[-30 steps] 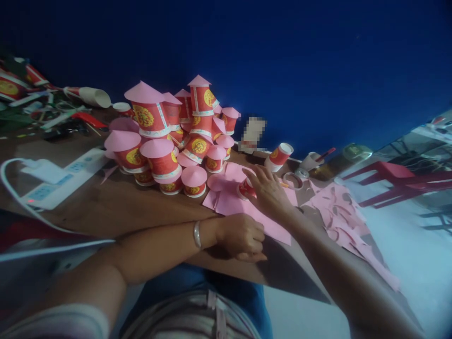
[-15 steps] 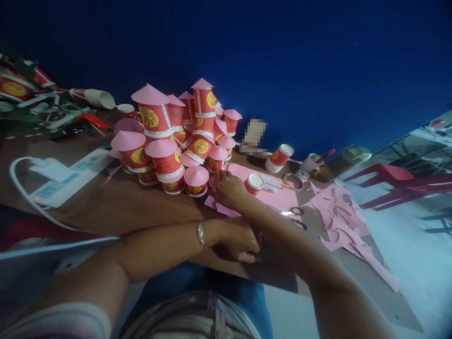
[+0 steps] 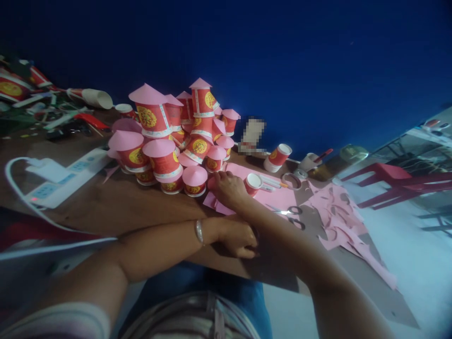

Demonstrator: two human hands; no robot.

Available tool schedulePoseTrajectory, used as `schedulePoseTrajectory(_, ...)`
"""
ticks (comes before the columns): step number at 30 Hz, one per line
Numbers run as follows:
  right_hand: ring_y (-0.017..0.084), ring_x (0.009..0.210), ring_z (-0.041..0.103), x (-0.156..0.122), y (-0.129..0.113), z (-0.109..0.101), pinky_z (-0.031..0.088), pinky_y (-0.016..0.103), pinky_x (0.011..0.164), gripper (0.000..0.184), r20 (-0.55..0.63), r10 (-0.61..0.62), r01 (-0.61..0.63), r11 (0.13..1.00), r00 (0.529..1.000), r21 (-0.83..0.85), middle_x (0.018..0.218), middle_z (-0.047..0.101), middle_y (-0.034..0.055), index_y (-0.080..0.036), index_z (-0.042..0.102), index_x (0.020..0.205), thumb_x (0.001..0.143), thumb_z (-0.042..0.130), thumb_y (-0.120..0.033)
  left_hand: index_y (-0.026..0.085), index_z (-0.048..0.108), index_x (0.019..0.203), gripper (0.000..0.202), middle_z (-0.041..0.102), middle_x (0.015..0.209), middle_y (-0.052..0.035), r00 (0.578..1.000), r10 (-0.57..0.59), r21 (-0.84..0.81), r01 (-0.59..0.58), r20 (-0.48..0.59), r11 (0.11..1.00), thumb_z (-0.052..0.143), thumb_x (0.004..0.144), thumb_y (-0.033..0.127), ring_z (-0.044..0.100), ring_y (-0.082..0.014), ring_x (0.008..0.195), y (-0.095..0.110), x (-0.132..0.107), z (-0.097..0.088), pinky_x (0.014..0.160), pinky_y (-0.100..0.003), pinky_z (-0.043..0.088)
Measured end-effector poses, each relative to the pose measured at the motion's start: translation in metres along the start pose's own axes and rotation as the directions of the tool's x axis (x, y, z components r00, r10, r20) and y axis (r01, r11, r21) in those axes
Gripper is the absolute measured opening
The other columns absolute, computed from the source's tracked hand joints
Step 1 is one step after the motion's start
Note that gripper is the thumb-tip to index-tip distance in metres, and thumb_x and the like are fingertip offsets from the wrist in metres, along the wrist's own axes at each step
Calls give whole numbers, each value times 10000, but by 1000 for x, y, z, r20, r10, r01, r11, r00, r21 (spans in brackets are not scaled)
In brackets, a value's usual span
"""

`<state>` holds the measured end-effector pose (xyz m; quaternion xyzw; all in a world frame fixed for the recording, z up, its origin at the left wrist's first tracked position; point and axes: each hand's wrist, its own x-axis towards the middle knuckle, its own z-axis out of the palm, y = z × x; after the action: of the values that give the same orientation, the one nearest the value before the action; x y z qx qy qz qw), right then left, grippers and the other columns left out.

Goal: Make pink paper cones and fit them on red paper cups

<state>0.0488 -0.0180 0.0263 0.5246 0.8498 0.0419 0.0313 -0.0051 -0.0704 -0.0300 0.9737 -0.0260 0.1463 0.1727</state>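
The right hand (image 3: 229, 188) bends over the pink paper (image 3: 278, 198), just beside a pink-roofed cup (image 3: 195, 178); I cannot tell whether it grips anything. The left hand (image 3: 238, 238) is curled into a loose fist over the table (image 3: 116, 207). 1 red-and-white cup (image 3: 253, 187) stands upright on the paper near the scissors (image 3: 285, 213)
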Motion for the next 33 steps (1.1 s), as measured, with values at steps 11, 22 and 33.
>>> schedulePoseTrajectory(11, 310, 1051, 712, 8, -3, 1, 587, 416, 793, 350, 63, 27, -31, 997, 998, 64, 1114, 734, 220, -90, 571, 1270, 1054, 366, -272, 186, 742, 647, 302, 725, 628, -28, 995, -32, -19, 31, -96, 999, 699, 881, 372, 589, -154, 526, -3, -2, 0, 532, -320, 412)
schedulePoseTrajectory(22, 290, 1004, 732, -26, 18, -39, 571, 379, 787, 357, -169, 97, -63, 978, 981, 197, 1182, 754, 160, -166, 631, 1285, 995, 506, -331, 174, 632, 583, 331, 652, 587, -18, 976, -105, -217, 63, -189, 974, 657, 887, 304, 520, -120, 542, -12, -5, -11, 557, -285, 375)
schedulePoseTrajectory(33, 297, 1115, 726, -125, 65, -48, 610, 402, 897, 496, -607, -60, 21, 997, 793, -72, 1250, 738, 192, -116, 516, 1471, 986, 559, -211, 138, 705, 880, 484, 610, 685, 4, 693, -688, -957, -14, -218, 289, 780, 762, 602, 442, -63, 531, -17, -5, -35, 490, -216, 332)
